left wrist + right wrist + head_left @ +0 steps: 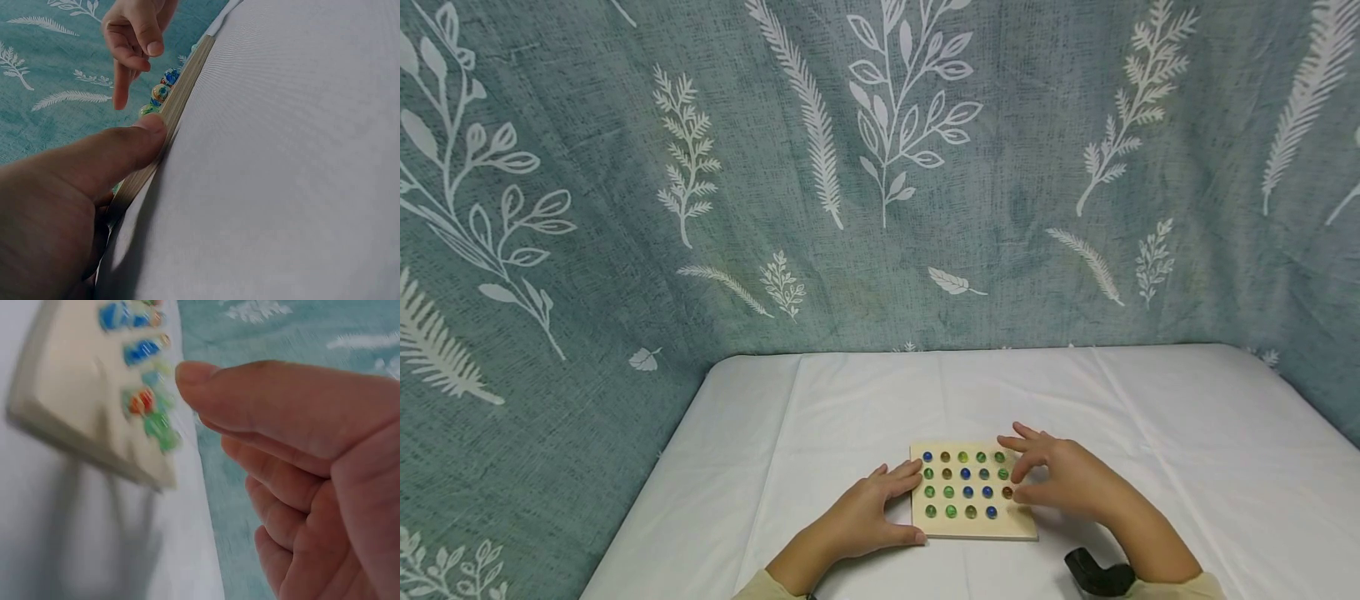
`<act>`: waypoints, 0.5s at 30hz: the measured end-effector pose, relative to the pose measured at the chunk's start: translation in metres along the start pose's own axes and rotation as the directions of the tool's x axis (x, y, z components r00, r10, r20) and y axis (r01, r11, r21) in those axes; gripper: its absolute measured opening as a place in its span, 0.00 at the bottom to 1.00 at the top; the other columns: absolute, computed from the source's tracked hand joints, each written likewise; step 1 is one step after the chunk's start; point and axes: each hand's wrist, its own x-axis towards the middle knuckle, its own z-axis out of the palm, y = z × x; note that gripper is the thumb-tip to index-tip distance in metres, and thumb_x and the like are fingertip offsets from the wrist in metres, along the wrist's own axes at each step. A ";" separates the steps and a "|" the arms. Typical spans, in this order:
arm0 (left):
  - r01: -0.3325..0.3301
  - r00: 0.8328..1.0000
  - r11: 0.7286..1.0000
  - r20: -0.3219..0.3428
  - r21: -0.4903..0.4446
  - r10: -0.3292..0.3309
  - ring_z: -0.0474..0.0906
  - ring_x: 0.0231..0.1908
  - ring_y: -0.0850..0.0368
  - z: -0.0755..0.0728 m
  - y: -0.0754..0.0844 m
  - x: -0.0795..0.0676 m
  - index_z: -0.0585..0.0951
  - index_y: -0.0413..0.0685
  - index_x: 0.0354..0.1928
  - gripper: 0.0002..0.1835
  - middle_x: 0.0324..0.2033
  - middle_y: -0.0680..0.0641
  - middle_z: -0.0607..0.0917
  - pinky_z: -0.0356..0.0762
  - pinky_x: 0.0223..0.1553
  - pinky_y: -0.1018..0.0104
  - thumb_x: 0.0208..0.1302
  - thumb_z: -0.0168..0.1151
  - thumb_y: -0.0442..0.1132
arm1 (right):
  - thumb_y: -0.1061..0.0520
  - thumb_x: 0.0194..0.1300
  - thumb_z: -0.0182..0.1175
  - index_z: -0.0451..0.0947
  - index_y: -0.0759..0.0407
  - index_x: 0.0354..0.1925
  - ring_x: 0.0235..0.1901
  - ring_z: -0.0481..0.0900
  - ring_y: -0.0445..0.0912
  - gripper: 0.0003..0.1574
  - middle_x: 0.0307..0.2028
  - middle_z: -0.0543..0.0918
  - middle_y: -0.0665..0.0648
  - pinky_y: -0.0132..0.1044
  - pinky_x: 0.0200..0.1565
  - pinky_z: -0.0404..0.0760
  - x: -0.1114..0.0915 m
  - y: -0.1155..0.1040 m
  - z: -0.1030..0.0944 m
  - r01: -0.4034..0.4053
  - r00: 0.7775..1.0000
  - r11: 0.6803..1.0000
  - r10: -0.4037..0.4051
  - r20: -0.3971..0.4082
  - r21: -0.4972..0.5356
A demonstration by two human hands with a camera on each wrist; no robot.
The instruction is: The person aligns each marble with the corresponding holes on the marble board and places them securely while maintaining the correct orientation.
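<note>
A pale wooden board (pixel 1017 527) lies flat on the table, with rows of glass marbles (pixel 967 492) in blue, green and amber on it. My left hand (pixel 874 515) rests at its left side, fingers along the left edge and thumb at the near left corner. In the left wrist view, that thumb (pixel 134 147) presses on the board's side edge. My right hand (pixel 1063 479) hovers over the right edge, thumb and forefinger by a reddish-brown marble (pixel 1007 492). No marble shows at its fingertips in the right wrist view, where the marbles are blurred.
White cloth (pixel 835 400) covers the table, with creases running across it. A blue-green curtain (pixel 880 275) printed with white leaves hangs behind and at the sides. A black device (pixel 1099 573) sits at my right wrist, near the sleeve.
</note>
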 end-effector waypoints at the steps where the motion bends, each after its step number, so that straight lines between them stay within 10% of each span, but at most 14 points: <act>1: 0.001 1.000 1.000 0.001 -0.001 -0.001 0.54 0.71 0.54 0.000 0.000 0.000 0.69 0.60 0.65 0.44 0.68 0.66 0.59 0.54 0.67 0.39 0.44 0.67 0.67 | 0.52 0.48 0.72 0.83 0.40 0.25 0.69 0.55 0.62 0.06 0.61 0.74 0.52 0.67 0.61 0.59 -0.002 0.002 -0.004 -0.002 1.000 1.000 0.002 -0.009 0.007; 15: 0.013 1.000 1.000 0.006 0.006 -0.013 0.54 0.71 0.53 -0.001 0.002 0.000 0.69 0.59 0.66 0.45 0.68 0.66 0.59 0.55 0.67 0.41 0.44 0.66 0.67 | 0.42 0.51 0.69 0.84 0.47 0.35 0.68 0.55 0.63 0.15 0.66 0.68 0.56 0.64 0.55 0.68 -0.028 0.061 -0.053 -0.161 0.984 0.987 0.163 -0.078 0.023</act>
